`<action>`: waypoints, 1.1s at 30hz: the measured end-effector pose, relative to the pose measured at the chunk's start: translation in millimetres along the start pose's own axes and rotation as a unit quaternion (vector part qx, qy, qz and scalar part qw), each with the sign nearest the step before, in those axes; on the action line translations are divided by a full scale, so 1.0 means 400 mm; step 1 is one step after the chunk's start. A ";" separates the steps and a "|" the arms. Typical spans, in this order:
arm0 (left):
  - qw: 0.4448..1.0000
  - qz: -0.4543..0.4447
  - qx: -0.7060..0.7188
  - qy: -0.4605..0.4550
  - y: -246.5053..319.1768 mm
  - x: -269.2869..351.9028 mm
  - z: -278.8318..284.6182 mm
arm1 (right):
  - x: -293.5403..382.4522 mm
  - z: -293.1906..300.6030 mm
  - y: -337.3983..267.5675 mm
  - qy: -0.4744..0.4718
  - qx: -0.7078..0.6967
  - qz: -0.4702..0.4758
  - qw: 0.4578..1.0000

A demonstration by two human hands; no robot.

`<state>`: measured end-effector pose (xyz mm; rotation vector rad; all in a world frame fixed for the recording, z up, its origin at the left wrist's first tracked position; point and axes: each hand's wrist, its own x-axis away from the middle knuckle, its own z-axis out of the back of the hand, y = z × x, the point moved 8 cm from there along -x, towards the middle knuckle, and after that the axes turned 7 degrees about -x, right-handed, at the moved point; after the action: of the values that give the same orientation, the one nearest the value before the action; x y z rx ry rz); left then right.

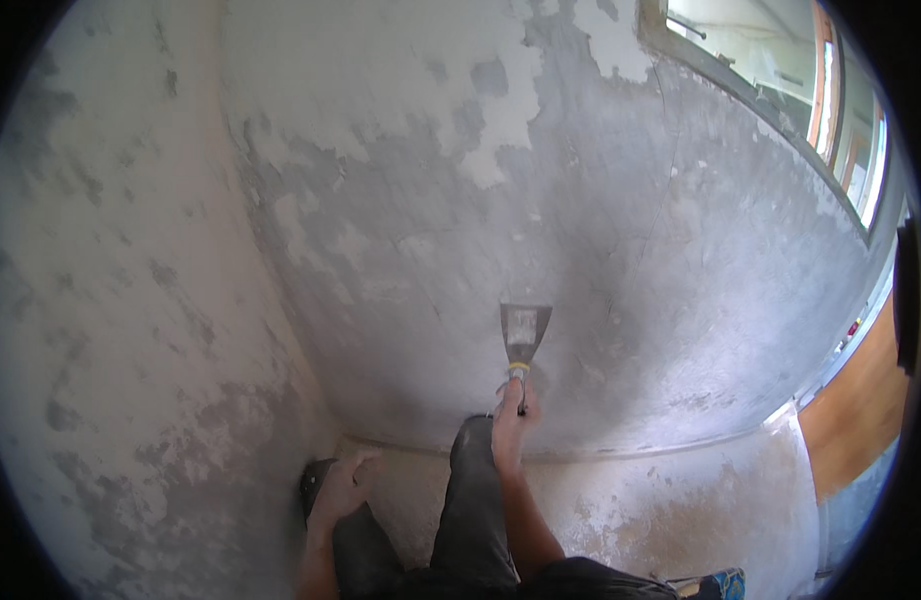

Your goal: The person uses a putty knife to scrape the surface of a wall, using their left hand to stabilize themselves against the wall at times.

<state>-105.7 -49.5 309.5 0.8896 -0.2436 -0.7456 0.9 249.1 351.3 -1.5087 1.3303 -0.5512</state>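
Note:
My right hand [515, 420] grips the handle of a putty knife [526, 330], its flat metal blade pointing up and away from me. The blade carries a pale smear and is in front of a grey plaster wall [460, 255]; whether its edge touches the wall I cannot tell. Patches of white coating [385, 90] cover the upper part of that wall, with ragged borders against the bare grey. Lower left, my left hand [344, 484] holds nothing. Its fingers are apart and slightly bent, near my left leg [367, 551] and a dark shoe [310, 480].
A second wall [153, 247], mottled white and grey, meets the first at a corner on my left. Upper right is a window opening [768, 67]. Dusty floor [618, 510] lies below, with an orange-brown panel [854, 405] at the right and a blue patterned item [730, 583] at the bottom.

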 end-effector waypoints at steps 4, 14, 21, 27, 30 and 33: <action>1.000 -0.006 -0.005 -0.007 -0.038 -0.005 -0.005 | -0.039 -0.067 -0.140 -0.020 0.061 0.037 0.997; 0.997 -0.056 -0.040 0.040 -0.039 -0.001 -0.014 | -0.080 -0.132 -0.288 -0.038 0.089 0.140 0.985; 0.999 -0.021 0.010 0.023 -0.024 -0.006 -0.027 | -0.086 -0.191 -0.321 -0.081 0.075 0.092 0.990; 1.000 0.008 0.006 -0.019 -0.019 0.010 -0.018 | -0.090 -0.272 -0.357 -0.113 0.097 0.100 0.984; 0.998 0.028 0.049 -0.025 -0.028 0.000 -0.034 | -0.087 -0.336 -0.392 -0.134 0.076 0.093 0.984; 0.997 0.020 0.069 -0.041 -0.016 0.007 -0.045 | -0.030 -0.306 -0.295 -0.151 0.056 0.029 0.987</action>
<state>-98.2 -43.0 293.0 0.9836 -0.3895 -0.7358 -51.2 200.3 505.9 -1.3947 1.0861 -0.3378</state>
